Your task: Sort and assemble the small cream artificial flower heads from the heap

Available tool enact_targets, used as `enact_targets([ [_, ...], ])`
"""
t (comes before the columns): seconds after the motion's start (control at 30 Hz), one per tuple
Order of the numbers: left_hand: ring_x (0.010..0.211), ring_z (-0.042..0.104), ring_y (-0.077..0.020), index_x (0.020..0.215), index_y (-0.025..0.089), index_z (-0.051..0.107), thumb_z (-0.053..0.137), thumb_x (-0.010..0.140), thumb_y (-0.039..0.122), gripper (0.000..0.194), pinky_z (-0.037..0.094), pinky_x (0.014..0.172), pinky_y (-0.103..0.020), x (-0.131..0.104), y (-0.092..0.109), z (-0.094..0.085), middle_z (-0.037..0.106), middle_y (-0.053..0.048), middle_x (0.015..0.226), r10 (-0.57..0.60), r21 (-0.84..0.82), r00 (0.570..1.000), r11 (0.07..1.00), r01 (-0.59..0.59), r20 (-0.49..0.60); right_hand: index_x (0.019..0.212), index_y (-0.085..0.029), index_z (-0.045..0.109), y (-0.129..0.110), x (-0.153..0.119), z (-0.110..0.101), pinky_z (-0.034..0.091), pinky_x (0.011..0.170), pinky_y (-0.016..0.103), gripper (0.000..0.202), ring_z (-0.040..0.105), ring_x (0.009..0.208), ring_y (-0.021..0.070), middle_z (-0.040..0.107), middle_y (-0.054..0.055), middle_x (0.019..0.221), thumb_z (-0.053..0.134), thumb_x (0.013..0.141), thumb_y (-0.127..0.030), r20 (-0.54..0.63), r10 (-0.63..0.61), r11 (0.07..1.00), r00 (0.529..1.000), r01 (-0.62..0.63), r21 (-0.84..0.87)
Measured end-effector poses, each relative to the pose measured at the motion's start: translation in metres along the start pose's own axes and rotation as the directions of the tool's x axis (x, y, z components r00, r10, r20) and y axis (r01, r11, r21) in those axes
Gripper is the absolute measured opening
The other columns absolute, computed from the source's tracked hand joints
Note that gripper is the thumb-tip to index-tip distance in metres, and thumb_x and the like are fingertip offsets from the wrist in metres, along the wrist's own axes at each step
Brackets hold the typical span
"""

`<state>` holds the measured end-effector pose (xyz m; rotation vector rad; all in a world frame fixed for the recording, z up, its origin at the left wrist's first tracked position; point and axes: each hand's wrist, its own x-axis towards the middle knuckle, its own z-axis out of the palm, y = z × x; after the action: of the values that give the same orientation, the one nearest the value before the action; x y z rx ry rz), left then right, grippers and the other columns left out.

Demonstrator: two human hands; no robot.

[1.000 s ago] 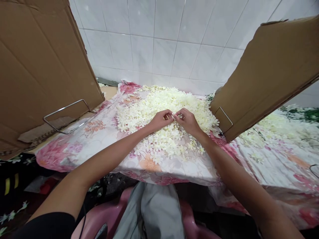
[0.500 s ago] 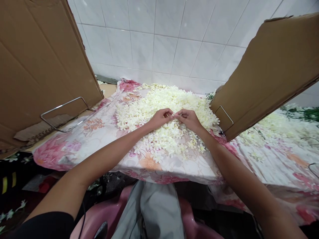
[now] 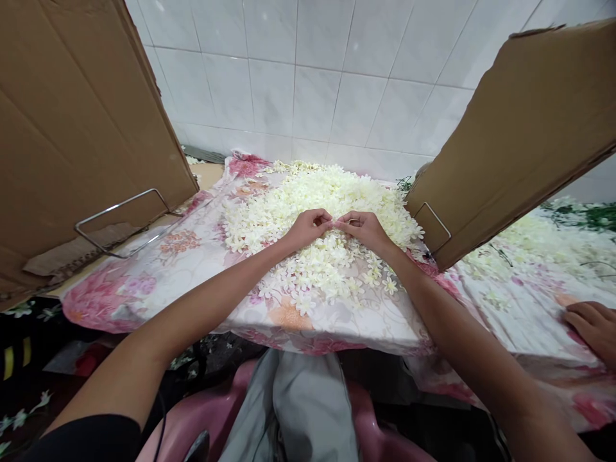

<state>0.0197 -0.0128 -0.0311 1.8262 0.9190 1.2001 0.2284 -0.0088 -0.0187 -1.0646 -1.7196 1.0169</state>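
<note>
Over a broad heap of white, yellow-tinged flowers (image 3: 317, 269), my left hand (image 3: 310, 228) and my right hand (image 3: 363, 230) meet at the fingertips. Thumb and forefinger are pinched together on each hand. Whatever they hold between them is too small to make out against the pale blossoms. The heap lies on a flower-patterned tablecloth (image 3: 187, 282), with loose blossoms spread towards the front edge.
Cardboard panels stand at left (image 3: 91, 128) and right (image 3: 520, 128), with a metal wire stand (image 3: 115, 208) by the left one. A tiled wall (image 3: 317, 96) rises behind. Beyond the right panel are more flowers (image 3: 539, 247) and another person's hand (image 3: 594, 327).
Another person's hand has come into view at the right edge. My own hands stay pinched together in almost the same place above the heap.
</note>
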Motion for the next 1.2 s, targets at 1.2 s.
enact_targets([
  [1.2,0.076,0.063,-0.0163,0.089,0.018,0.068,0.072,0.088,0.056,0.038,0.050,0.066,-0.027,-0.0025,0.0032,0.0006,0.071,-0.006,0.088,0.063,0.198,0.998,0.978,-0.061,-0.004,0.074,-0.016,0.079,-0.0026,0.0011,0.0014,0.032,0.050,0.027,0.053,0.043,0.053,0.0099,0.063,0.001,0.063,0.096,0.051,-0.061,-0.043,-0.101,0.995,0.994,0.101,0.005],
])
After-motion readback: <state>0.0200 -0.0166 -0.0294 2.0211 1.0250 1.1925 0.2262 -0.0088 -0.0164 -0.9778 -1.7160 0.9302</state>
